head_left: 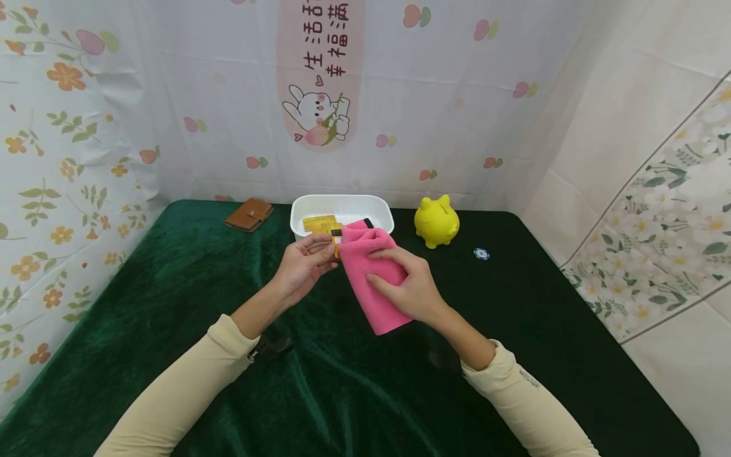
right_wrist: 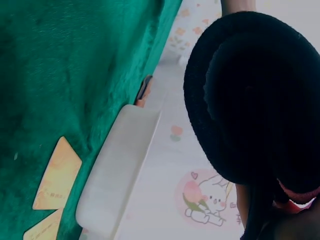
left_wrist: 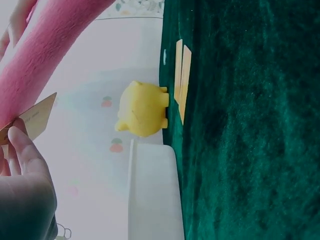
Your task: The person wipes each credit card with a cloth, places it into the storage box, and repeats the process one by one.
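Between thumb and fingers of my left hand (head_left: 308,263) is a gold bank card (left_wrist: 41,116), with a dark stripe showing in the head view. A folded cloth (head_left: 374,273), pink on one side and dark on the other, meets the card's right part and hides some of it. My right hand (head_left: 412,285) grips this cloth, thumb and fingers spread over its pink face. Both hands are raised in front of the white tray (head_left: 342,198). In the right wrist view the cloth's dark side (right_wrist: 250,95) covers most of the right hand.
Gold cards (head_left: 320,223) show at the tray in the head view; two cards (right_wrist: 57,177) lie on the green tablecloth (head_left: 171,304) beside it. A brown wallet (head_left: 249,214) is left of the tray. To the right are a yellow piggy bank (head_left: 436,221) and a poker chip (head_left: 481,254).
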Available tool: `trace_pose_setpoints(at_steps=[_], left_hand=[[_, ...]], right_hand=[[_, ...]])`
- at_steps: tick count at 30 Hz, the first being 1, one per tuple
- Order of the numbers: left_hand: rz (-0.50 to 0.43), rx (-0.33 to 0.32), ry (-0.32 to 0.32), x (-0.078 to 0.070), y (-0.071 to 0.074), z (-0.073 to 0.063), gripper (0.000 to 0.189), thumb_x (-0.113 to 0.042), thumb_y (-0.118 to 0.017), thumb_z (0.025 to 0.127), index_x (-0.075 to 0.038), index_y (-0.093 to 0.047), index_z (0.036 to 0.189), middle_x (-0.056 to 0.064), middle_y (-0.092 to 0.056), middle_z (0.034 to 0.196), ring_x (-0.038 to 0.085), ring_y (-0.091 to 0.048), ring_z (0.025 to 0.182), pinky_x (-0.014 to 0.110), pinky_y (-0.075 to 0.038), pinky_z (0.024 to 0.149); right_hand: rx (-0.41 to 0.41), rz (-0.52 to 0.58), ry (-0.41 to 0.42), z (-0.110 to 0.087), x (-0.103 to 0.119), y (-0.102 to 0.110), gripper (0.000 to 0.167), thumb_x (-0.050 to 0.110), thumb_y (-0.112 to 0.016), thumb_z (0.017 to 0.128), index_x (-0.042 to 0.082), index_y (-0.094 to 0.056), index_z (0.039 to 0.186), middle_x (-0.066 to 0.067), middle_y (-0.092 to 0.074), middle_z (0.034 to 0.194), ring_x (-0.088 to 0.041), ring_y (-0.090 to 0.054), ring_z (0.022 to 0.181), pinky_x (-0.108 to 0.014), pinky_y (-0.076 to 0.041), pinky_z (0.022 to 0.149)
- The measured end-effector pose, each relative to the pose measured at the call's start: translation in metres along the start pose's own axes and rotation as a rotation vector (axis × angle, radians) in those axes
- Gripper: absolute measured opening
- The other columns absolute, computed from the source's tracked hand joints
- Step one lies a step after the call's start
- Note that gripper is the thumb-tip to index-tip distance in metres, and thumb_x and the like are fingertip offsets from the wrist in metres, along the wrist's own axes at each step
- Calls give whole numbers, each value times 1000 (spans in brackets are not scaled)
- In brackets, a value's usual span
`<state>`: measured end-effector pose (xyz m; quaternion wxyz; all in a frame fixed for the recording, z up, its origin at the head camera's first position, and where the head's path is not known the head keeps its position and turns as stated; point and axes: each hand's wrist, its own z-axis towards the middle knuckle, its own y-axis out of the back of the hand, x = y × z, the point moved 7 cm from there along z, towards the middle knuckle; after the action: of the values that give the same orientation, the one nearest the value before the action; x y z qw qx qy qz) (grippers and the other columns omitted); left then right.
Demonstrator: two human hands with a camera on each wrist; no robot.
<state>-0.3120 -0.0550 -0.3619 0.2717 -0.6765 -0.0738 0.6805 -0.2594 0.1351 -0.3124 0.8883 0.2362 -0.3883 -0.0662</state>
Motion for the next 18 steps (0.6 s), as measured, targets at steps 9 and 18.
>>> trace_pose_setpoints(at_steps=[9, 18], left_hand=[[-6, -17, -32, -6, 4, 0, 11, -1, -55, 100, -10, -61, 103, 4, -70, 101, 12, -68, 84, 24, -56, 74], [-21, -40, -46, -10, 9, 0, 11, -2, -57, 99, -11, -60, 103, 4, -70, 102, 14, -71, 87, 24, -55, 74]], right_hand=[[25, -35, -9, -8, -9, 12, 32, 3, -76, 85, 7, -67, 115, -9, -67, 112, -21, -64, 87, -33, -57, 69], [-7, -83, -66, -13, -24, 29, 35, -1, -77, 83, 5, -66, 116, -11, -67, 113, -23, -64, 88, -29, -56, 70]])
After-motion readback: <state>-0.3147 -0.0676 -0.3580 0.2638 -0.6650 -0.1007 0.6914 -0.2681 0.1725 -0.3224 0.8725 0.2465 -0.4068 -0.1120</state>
